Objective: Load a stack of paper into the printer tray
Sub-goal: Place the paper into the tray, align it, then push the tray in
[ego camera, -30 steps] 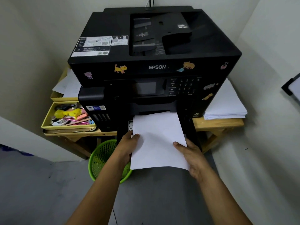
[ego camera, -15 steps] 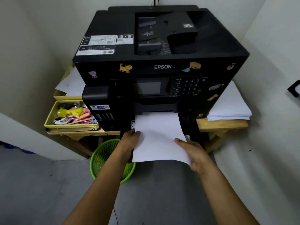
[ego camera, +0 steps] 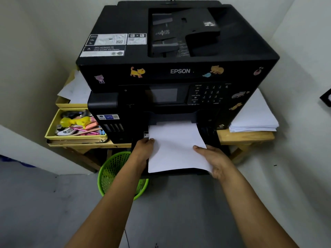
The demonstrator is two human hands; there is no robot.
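Note:
A big black Epson printer (ego camera: 179, 72) stands on a wooden table. A white stack of paper (ego camera: 176, 147) lies partly inside the opening at the printer's lower front, over the pulled-out black tray (ego camera: 213, 138). My left hand (ego camera: 143, 149) grips the stack's left edge, thumb on top. My right hand (ego camera: 213, 158) holds its right front corner, which bends down a little. The far end of the stack is hidden inside the printer.
A green mesh basket (ego camera: 114, 172) stands on the floor under the table's left side. Yellow trays (ego camera: 53, 127) with pens and small items sit left of the printer. Another paper pile (ego camera: 256, 119) lies on the table (ego camera: 247, 136) at the right. Walls close in on both sides.
Both hands have pushed the stack further into the printer's lower opening, so less paper sticks out. The view has drawn slightly closer to the printer.

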